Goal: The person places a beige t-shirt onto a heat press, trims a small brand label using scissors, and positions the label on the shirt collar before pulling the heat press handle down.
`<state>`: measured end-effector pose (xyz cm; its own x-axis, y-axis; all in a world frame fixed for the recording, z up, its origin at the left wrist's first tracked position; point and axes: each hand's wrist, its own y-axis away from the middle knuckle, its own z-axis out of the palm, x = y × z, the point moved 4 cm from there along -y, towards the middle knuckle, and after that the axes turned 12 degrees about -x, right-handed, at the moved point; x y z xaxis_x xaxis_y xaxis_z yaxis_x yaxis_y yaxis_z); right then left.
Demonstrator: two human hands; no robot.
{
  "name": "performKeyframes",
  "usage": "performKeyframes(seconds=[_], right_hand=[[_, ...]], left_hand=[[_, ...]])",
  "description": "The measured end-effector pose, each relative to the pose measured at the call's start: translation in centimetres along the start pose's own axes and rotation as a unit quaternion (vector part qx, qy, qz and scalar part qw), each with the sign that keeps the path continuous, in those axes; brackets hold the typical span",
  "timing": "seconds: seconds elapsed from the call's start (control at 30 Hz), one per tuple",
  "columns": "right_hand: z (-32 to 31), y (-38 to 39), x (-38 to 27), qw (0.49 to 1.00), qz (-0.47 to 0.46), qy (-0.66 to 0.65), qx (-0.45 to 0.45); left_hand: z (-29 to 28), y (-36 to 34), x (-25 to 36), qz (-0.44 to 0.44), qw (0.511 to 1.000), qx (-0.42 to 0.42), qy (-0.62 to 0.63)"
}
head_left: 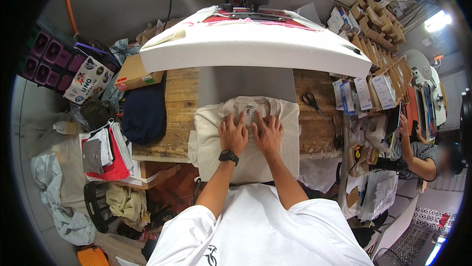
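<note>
1. The beige fabric T-shirt (251,160) is laid over the near part of the flat grey board (246,81), its collar turned toward the white-cloth-covered press plate (255,52) beyond.
2. The left hand (232,133) and right hand (268,133) are rested palm-down on it, fingers spread and nothing pinched, the index fingertips set beside the small dark neck print (250,112).
3. Light, even pressure is best applied there; whether the print is loose or fixed cannot be told.
4. Wrinkles are best smoothed outward, so that the print is not dragged askew.
5. The collar is best levelled.
6. The black-handled scissors (309,100) on the brown wooden tabletop (179,94) are best left clear of the cloth.
</note>
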<state>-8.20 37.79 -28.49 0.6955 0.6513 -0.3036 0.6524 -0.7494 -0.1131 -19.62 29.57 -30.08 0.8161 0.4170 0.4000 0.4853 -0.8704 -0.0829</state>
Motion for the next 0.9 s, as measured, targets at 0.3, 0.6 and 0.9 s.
performKeyframes(seconds=[0.3, 0.6, 0.9], right_hand=[[-0.10, 0.09, -0.01, 1.000, -0.008, 0.004, -0.004], [-0.08, -0.05, 0.35, 1.000, 0.003, -0.019, -0.003], [0.05, 0.10, -0.17, 1.000, 0.007, -0.003, 0.000]], left_hand=[[0.38, 0.10, -0.10, 0.007, 1.000, 0.004, 0.007], [0.50, -0.09, -0.03, 0.002, 1.000, 0.012, 0.005], [0.34, 0.18, -0.34, 0.003, 1.000, 0.016, -0.002]])
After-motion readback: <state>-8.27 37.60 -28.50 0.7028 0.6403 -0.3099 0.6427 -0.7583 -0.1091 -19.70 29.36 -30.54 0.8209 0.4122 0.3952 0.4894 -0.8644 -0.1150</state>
